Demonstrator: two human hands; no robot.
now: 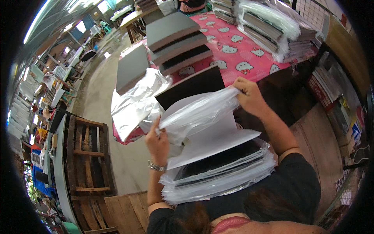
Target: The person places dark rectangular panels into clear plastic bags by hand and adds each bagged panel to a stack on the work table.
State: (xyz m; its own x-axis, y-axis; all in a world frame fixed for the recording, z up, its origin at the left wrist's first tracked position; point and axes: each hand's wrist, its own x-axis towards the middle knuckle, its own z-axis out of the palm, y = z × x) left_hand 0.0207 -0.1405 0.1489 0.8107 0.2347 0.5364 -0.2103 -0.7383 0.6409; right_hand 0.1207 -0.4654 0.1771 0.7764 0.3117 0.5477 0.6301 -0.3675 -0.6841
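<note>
Between my hands stretches a piece of clear plastic film (pixel 202 111), bunched and creased; whether it is a bag or a loose sheet I cannot tell. My left hand (pixel 157 144), with a metal watch on the wrist, pinches its near left end. My right hand (pixel 249 95) is closed on the far right end, higher up. Behind the film stands a white sheet (pixel 226 124), partly covered by it. Close against my body is a stack of black and white sheets in clear plastic (pixel 222 175). A black board (pixel 191 86) lies just beyond the film.
A table with a pink patterned cloth (pixel 230 48) holds stacked grey boards (pixel 171 29), another grey board (pixel 132 66), crumpled plastic (pixel 142 99) and plastic-wrapped stacks (pixel 265 29). A wooden pallet (pixel 87 156) is at left. Shelving with a red basket (pixel 321 91) stands at right.
</note>
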